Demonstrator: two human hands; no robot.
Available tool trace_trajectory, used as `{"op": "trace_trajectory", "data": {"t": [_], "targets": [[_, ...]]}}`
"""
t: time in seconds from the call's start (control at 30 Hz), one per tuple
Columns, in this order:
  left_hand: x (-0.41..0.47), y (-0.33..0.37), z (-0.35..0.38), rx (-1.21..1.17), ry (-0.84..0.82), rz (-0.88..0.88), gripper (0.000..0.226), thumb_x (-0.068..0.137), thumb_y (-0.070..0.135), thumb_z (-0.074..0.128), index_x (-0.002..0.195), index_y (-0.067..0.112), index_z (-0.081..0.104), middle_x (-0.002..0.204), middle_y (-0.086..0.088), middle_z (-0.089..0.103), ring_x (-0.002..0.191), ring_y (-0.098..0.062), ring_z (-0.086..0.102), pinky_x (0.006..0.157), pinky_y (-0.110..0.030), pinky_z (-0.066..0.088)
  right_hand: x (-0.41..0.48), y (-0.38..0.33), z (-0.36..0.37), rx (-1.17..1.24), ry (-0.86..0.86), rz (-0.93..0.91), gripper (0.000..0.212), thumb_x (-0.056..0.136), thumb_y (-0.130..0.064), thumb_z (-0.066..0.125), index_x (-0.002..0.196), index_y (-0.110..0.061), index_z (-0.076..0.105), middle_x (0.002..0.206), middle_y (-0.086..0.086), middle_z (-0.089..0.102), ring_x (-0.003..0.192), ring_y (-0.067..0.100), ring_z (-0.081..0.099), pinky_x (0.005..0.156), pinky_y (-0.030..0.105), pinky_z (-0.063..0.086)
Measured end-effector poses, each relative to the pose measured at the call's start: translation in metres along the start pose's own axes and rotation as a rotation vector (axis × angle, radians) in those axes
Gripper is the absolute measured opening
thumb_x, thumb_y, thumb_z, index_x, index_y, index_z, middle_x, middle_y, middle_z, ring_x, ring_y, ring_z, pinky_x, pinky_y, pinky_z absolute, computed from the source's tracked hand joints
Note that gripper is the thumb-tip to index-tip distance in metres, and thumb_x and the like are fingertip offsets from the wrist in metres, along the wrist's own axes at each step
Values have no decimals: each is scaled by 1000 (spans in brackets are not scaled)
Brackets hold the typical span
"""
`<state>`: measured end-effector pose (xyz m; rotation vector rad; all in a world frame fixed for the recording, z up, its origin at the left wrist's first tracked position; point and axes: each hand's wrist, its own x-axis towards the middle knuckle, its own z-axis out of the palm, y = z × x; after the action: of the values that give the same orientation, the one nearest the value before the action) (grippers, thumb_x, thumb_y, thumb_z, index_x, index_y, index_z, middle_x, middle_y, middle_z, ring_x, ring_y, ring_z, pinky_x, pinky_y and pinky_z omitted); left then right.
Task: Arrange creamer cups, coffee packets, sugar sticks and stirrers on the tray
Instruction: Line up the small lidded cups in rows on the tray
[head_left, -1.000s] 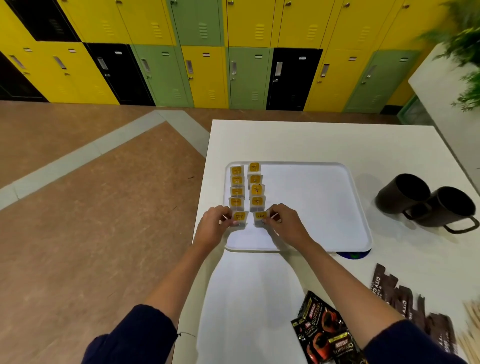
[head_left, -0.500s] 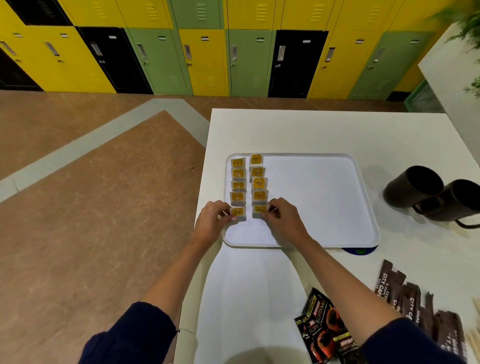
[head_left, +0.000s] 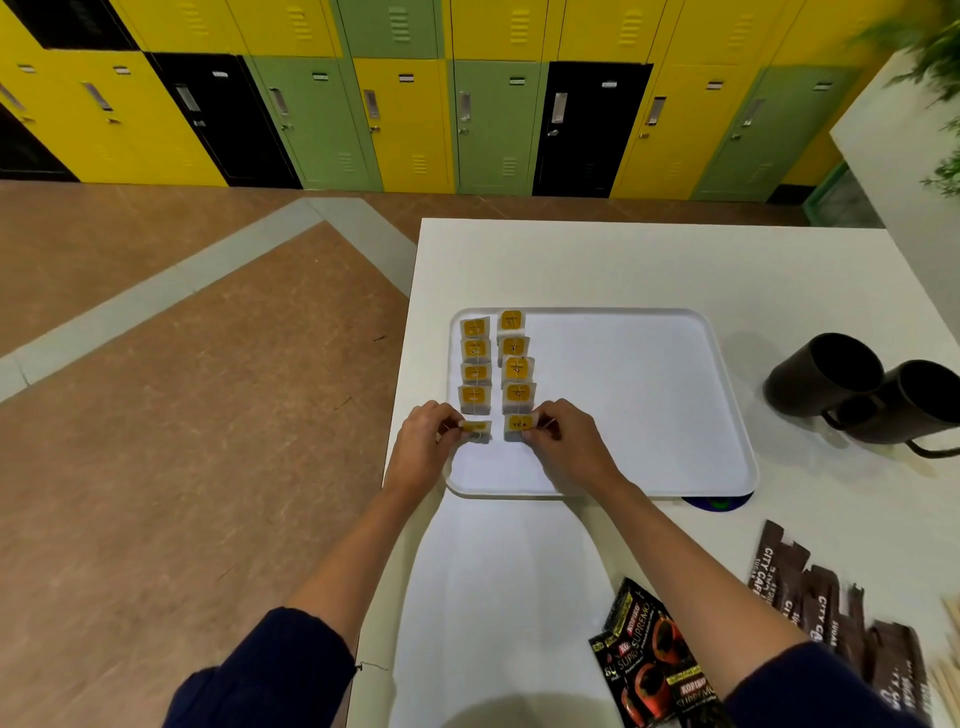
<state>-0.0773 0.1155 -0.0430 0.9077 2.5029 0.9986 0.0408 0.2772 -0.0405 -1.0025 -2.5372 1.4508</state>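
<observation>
Step in hand: lining up two columns of yellow-tagged sachets (head_left: 518, 369) on the left side of the tray (head_left: 727, 374), mid-frame. Left hand (head_left: 423, 444) pinched the nearest left-column sachet and right hand (head_left: 569, 441) the one marked TEA, fingertips clamped on each. Count: ten sachets, five per column; two mugs (head_left: 826, 374). Coffee packets (head_left: 649, 654) and sugar sticks (head_left: 831, 618) sat lower right, off the tray, overlapped and blurred, uncountable. Next move, likely: let go and reach there.

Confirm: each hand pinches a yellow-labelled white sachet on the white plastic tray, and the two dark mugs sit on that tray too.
No: the head view shows the two dark mugs on the white table, right of the white plastic tray. The left hand and right hand each pinch a yellow-labelled white sachet.
</observation>
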Motion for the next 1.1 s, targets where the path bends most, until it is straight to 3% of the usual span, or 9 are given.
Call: {"op": "trace_trajectory", "data": {"t": [0.17,0.37,0.7,0.97,1.03,1.1], "targets": [[0,-1,1,-38,-12,-25,9,87,14,64,92,6,64,86,3,55,82,-15,50,65,-10,34,0,3,2,33,11,-4,16,82,-15,70,96,-12,62,95,3,61,72,8,53,65,9,42],[1,-2,1,-39,-30,-33,13,85,17,66,91,6,64,86,5,54,82,-14,50,64,-10,35,3,5,5,-14,24,-14,18,83,-16,70,98,-11,63,98,4,59,76,10,54,66,9,43],[-1,-2,0,-47,-20,-19,13,85,17,67,91,6,64,85,6,53,81,-13,49,64,-9,36,5,7,8,-13,38,-18,16,83,-19,70,95,-12,62,99,5,60,78,13,57,75,21,49],[-1,0,0,-49,-19,-21,14,85,18,66,92,6,64,86,5,53,81,-13,48,63,-8,35,5,6,5,4,20,-21,15,82,-16,71,94,-14,62,98,5,59,78,11,56,71,14,46],[-2,0,-1,-81,-13,-21,14,85,17,66,93,6,63,87,4,54,82,-16,51,67,-11,38,4,5,3,7,13,-23,16,81,-15,71,95,-13,63,98,5,60,76,9,55,69,12,44],[-5,1,-1,-107,-3,-17,15,84,14,66,95,5,62,89,2,55,84,-20,55,71,-23,46,2,5,1,1,8,-16,18,80,-14,72,95,-12,62,97,4,60,75,8,54,66,12,43]]}}
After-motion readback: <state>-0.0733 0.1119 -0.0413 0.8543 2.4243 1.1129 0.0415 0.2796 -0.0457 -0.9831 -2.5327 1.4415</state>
